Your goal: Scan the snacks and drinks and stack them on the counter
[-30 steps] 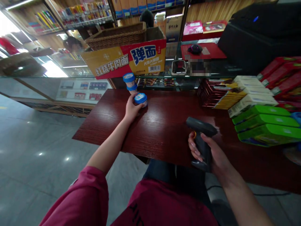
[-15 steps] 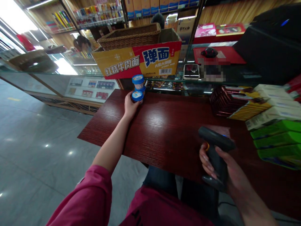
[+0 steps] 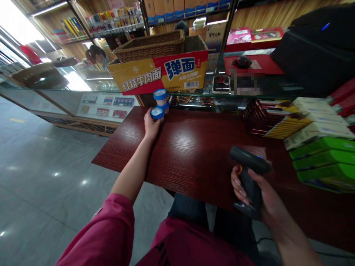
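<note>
Fingers of my left hand (image 3: 152, 126) wrap round a small tub with a blue lid (image 3: 157, 113) at the far side of the brown table (image 3: 191, 159). Right behind it stand two similar tubs, one on the other; the upper tub (image 3: 160, 96) has a blue lid and a pale side. What the tubs contain is hidden. On the right, my right hand (image 3: 249, 188) grips the handle of a dark barcode scanner (image 3: 249, 160) above the table, a finger by its orange trigger. The scanner's head points to the left and away from me.
Stacked green boxes (image 3: 324, 162), pale boxes (image 3: 318, 129) and dark red and yellow packs (image 3: 266, 118) line the table's right side. Beyond the table, a glass counter carries a printed cardboard box (image 3: 166, 75), a wicker basket (image 3: 149, 46) and a computer mouse (image 3: 242, 62). Another person (image 3: 95, 55) is at the back left.
My left hand and its tub sit slightly further left, a little apart from the stacked tubs. The view has shifted slightly; the scanner stays in my right hand.
</note>
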Demonstrator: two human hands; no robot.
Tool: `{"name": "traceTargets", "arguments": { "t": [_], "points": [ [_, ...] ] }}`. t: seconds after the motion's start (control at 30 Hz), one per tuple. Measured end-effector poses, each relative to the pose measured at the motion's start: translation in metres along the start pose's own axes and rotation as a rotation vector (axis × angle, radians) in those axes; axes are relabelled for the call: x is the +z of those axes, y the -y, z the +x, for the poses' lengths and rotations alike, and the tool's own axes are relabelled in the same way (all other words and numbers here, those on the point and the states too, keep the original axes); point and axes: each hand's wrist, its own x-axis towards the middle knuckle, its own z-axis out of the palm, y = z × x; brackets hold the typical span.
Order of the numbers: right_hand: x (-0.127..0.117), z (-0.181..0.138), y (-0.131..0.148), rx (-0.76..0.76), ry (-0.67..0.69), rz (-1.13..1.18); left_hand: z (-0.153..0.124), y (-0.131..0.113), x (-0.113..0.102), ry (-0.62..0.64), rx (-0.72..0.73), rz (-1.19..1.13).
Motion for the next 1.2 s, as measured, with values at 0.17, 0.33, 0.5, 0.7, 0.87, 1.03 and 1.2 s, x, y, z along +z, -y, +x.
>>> {"name": "traceTargets", "arguments": {
  "t": [0.17,0.33,0.5,0.7,0.87,1.03,1.2],
  "points": [
    [0.000,0.000,-0.002,-0.047,0.056,0.042,0.000,-0.007,0.000,-0.003,-0.014,0.060],
    [-0.010,-0.016,-0.004,-0.158,0.090,0.096,-0.009,-0.032,-0.012,-0.074,-0.028,0.134],
    [-0.049,-0.047,-0.002,-0.328,0.098,0.112,-0.048,-0.091,-0.009,-0.198,0.465,0.175],
    [-0.103,-0.086,0.000,-0.567,-0.053,0.169,-0.151,-0.207,0.060,0.360,1.010,-0.070],
    [-0.135,-0.122,-0.005,-0.701,-0.226,0.205,-0.243,-0.306,0.142,0.772,1.443,-0.292],
    [-0.158,-0.159,-0.013,-0.764,-0.378,0.217,-0.303,-0.390,0.214,0.814,1.242,-0.271],
    [-0.170,-0.184,-0.022,-0.776,-0.458,0.247,-0.318,-0.408,0.259,0.893,1.074,-0.310]
  ]
}}
